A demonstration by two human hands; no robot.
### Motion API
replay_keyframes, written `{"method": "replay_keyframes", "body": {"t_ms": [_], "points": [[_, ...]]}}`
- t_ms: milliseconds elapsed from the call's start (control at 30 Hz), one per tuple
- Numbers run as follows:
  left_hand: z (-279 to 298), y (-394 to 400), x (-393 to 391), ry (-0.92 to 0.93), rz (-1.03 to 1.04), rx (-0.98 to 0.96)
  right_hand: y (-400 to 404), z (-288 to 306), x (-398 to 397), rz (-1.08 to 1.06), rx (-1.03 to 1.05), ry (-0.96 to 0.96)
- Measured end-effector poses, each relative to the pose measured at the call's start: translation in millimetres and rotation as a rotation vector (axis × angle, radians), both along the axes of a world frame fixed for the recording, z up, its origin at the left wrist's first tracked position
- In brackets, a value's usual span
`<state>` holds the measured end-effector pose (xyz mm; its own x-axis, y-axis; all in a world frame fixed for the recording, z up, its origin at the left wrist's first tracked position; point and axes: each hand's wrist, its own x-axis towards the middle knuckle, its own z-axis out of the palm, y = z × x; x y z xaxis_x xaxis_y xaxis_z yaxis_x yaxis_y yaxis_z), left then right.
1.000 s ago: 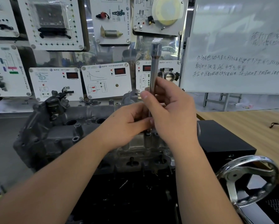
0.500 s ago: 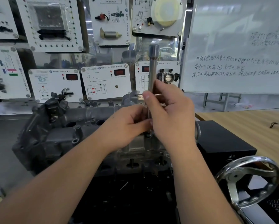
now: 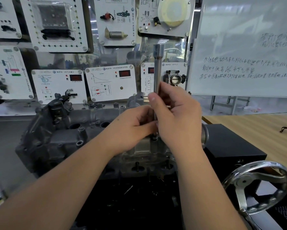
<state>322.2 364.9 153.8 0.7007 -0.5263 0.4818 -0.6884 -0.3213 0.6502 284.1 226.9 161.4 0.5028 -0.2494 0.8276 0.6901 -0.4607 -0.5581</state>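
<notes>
A long steel socket tool stands upright over the grey engine cylinder head. My right hand grips the tool's shaft at mid height, thumb on the left side. My left hand holds the lower part of the shaft, its fingers curled round it just above the head. The tool's lower tip meets a small dark fitting on the head's top; the contact is partly hidden by my fingers.
A chrome handwheel sits at the lower right beside a black box. A wooden table lies to the right. White display panels and a whiteboard stand behind the engine.
Both hands keep hold of the upright tool. The tool's top and my hands have shifted very slightly; the grip looks the same.
</notes>
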Motion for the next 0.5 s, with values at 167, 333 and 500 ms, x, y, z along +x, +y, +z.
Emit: {"method": "replay_keyframes", "body": {"t_ms": [167,333,500], "points": [[2.0,0.1,-0.9,0.027,-0.001,0.027,-4.8,0.5,-2.2,0.127,0.034,0.059],[0.9,-1.5,-1.4,-0.029,0.018,0.031,-1.7,0.2,-1.1,0.133,0.072,0.055],[1.8,-2.1,-3.2,-0.016,0.04,0.041,-3.7,-1.5,-0.3,0.101,0.067,0.066]]}}
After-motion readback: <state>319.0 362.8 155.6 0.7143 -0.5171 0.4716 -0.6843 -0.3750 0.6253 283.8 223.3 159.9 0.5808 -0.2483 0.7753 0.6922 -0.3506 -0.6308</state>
